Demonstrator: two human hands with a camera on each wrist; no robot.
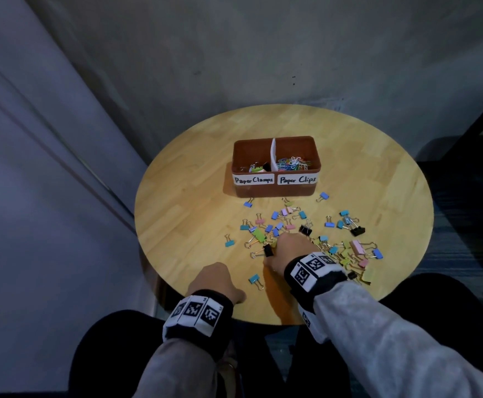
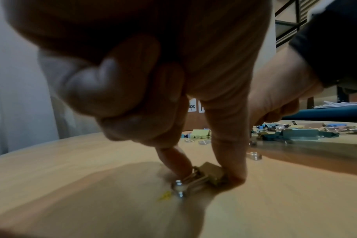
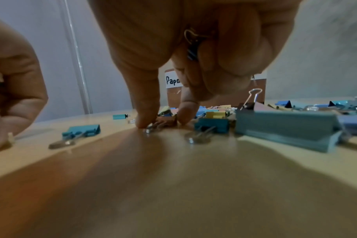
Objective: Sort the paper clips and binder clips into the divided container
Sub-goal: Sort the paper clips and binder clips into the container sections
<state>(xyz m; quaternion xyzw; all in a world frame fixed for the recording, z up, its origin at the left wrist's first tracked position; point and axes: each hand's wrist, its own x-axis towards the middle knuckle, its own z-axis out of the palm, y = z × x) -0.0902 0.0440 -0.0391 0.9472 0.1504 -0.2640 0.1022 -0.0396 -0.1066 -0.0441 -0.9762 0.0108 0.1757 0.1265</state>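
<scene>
Yellow binder clip (image 2: 211,174) is pinched in your left hand (image 1: 214,280) near the table's (image 1: 177,196) edge; right hand (image 1: 287,251) pinches another, one already tucked in its palm. Next, I'd guess: lift, drop both in the box's (image 1: 274,191) left half.

Left hand (image 1: 216,278) hides its pinched clip (image 2: 211,175), perhaps yellow, overhead

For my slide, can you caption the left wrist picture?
Left hand pinches a yellow binder clip on the wooden table.
</scene>
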